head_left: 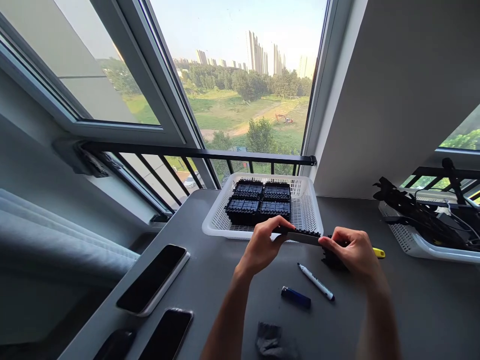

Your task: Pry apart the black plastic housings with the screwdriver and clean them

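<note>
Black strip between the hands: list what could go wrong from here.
The black strip, pinched only at its ends by the left hand and right hand, might slip and fall onto the marker below. The phone lies close to the table edge; a stray elbow could push it off.

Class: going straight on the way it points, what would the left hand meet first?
Likely the rim of the white basket, just beyond the left hand gripping the black strip; depth unclear.
</note>
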